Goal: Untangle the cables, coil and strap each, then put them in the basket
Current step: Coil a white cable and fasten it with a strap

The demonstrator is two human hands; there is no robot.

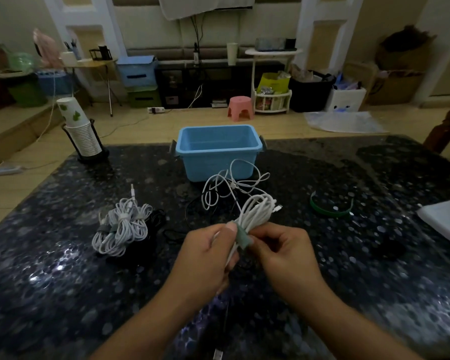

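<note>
Both hands work low over the dark table (63,268): the left hand (208,258) clamps a white coiled cable (257,211) at its waist, thumb pinning a green strap (240,236), while the right hand (281,245) pinches the strap's free end. Best to pull the strap snug and press it closed before letting go, so the loops cannot spring apart. Afterwards the bundle belongs in the blue basket (218,154) just beyond, past the loose tangle (231,185), along with the strapped bundles (122,227) lying to the left.

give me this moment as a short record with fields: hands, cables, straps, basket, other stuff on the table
left hand: grips the white coil at its lower end
right hand: pinches the pale green strap wrapped round that coil
strapped bundles: lying on the table, left of the hands
loose cables: white, tangled, lying in front of the basket
basket: blue, nothing visible inside
spare strap: green, curled, on the right
cup stack: far left corner
</note>
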